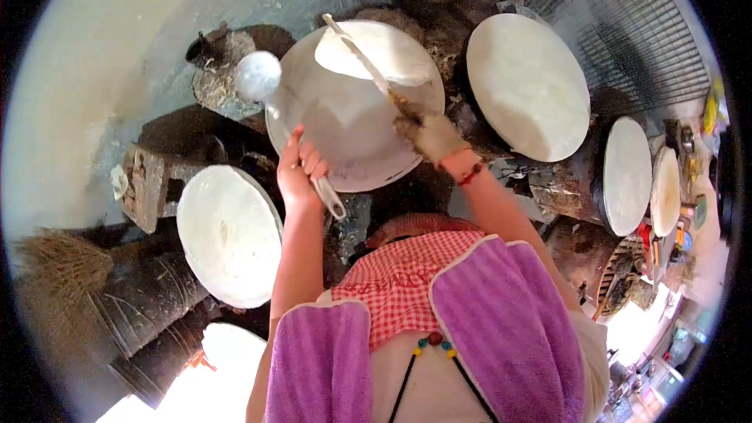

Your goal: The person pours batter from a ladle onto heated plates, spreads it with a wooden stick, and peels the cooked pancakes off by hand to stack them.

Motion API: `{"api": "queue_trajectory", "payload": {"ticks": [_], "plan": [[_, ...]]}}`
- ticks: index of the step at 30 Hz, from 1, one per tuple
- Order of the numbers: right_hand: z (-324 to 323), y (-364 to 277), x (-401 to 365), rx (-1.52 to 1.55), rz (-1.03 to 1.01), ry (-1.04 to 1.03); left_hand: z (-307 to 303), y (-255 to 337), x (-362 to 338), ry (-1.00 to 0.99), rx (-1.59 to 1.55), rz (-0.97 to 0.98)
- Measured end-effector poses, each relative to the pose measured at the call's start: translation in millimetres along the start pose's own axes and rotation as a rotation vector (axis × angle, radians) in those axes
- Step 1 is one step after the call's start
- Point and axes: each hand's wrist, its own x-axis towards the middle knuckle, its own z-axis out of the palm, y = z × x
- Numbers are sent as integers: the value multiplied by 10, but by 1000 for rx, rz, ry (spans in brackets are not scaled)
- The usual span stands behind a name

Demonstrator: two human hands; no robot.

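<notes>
My left hand (300,168) is closed round the handle of a ladle (258,76), whose round white-coated bowl is raised at the left edge of a large round griddle (352,121). My right hand (433,136), in a worn glove, grips a long wooden stick (360,56). The stick reaches up and left across the griddle, over a pale batter patch (384,51) spread on its far part. The rest of the griddle's surface shows grey with a thin whitish film.
Round white-topped griddles stand at the right (529,86), further right (627,176) and lower left (229,236). A straw broom (63,266) lies far left; a small dark pot (205,50) sits near the wall. A wire grid (642,31) is at upper right.
</notes>
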Motion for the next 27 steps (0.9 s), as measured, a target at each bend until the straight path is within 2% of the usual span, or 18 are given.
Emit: {"api": "queue_trajectory", "payload": {"ticks": [2,3,4,5,6,8,9,10,11,13,14,15,16,19,20,22,24,27], "plan": [[-183,223,-151,212,-456,225,-142,213,-364,115,105,102],[-148,357,-280,199,-456,217,-305,351,-582,67,119,174],[-39,548,-449,446,-167,208,-435,412,-750,24,124,255],[25,626,-508,681,128,191,-419,421,-843,169,157,343],[80,468,-544,674,138,168,-425,451,-980,326,211,413],[145,24,-430,236,-282,281,-503,411,-927,439,138,464],[245,141,-207,110,-194,272,-541,403,-852,450,140,462],[203,72,-34,-128,32,270,-508,420,-792,418,146,451],[9,-8,48,-186,-52,169,-410,429,-708,521,86,438],[-349,-92,-43,540,-63,-28,-184,567,-699,222,-318,414],[-422,196,13,452,-161,47,-103,644,-730,150,-420,397],[-389,26,-181,804,16,95,34,734,-780,132,-586,362],[-302,48,-181,858,123,215,14,758,-761,46,-639,346],[151,-248,-213,893,120,-33,45,1044,-744,-116,-977,134],[184,-335,-196,890,117,-47,11,1149,-725,-103,-1017,143],[14,-459,-168,564,136,-55,73,1277,-812,-182,-1142,29],[-203,-388,-248,706,107,-31,105,1331,-889,-209,-1166,8],[-221,238,-43,639,-227,91,212,1312,-978,-259,-1200,62]]}}
